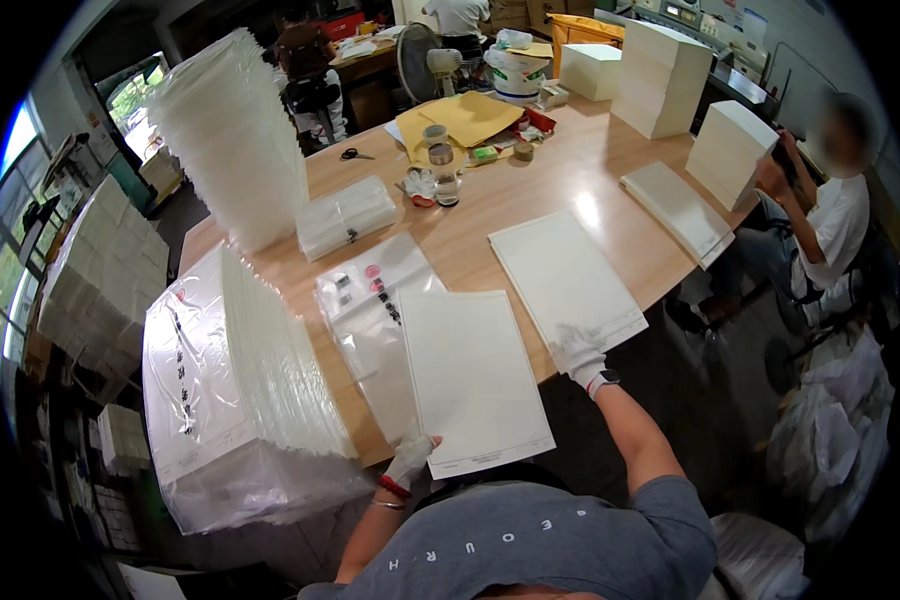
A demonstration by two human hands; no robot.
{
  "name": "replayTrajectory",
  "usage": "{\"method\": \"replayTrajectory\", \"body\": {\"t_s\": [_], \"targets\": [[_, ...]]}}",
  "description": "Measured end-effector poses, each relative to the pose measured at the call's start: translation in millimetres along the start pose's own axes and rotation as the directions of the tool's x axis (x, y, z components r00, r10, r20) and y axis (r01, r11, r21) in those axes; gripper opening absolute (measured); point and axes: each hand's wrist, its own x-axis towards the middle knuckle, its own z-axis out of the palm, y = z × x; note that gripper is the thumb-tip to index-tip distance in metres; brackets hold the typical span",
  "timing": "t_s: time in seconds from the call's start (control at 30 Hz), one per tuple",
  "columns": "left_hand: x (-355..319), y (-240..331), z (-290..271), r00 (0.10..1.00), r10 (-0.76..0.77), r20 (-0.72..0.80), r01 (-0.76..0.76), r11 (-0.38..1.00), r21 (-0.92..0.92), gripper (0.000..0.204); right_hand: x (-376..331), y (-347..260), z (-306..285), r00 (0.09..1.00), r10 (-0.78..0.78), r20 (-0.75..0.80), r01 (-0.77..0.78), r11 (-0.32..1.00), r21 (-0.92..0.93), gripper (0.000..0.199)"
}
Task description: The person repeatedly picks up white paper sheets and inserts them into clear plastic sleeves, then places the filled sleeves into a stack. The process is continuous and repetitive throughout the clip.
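My left hand (410, 458), in a white glove, is closed on the lower left edge of a white sheet stack (475, 385), its thumb lying on top. The stack overhangs the near table edge and partly covers clear printed plastic bags (355, 295). My right hand (577, 352), also gloved, lies with its fingers over the near left corner of another white sheet stack (570, 275); its fingertips are blurred, so whether they grip is unclear. To my left stands a tall pile of plastic-wrapped packs (190, 370).
A tall leaning stack of clear bags (230, 140) rises at the far left of the wooden table (310, 290). Scissors (355, 154), a bottle (443, 175) and yellow envelopes (470, 125) lie farther back. Paper blocks (660, 80) stand at far right, where another person (835, 220) sits.
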Motion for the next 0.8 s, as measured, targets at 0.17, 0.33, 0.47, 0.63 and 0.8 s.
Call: {"method": "replayTrajectory", "body": {"t_s": [0.17,0.33,0.47,0.63,0.8], "targets": [[-4.1,0.7,7.9,0.989,-0.021,0.150,0.044,0.987,-0.154,0.049,5.5,-23.7,-32.4,0.997,-0.081,0.021,0.082,0.996,-0.040,0.057],[7.0,-21.3,6.3,0.988,0.045,0.150,-0.019,0.985,-0.171,0.049,6.1,-24.5,-32.8,0.992,-0.071,0.100,0.073,0.997,-0.015,0.050],[11.0,-23.1,7.5,0.988,0.025,0.155,-0.002,0.989,-0.146,0.049,-1.1,-14.0,-12.6,0.996,-0.041,-0.074,0.035,0.996,-0.081,0.039],[10.3,-28.5,10.6,0.987,0.075,0.140,-0.030,0.955,-0.294,0.051,0.7,7.6,-7.0,0.998,0.033,-0.050,-0.032,0.999,0.028,0.029],[9.4,-21.8,13.1,0.982,0.087,0.170,-0.046,0.972,-0.229,0.057,8.9,25.8,-16.7,0.970,0.155,0.189,-0.153,0.988,-0.027,0.022]]}}
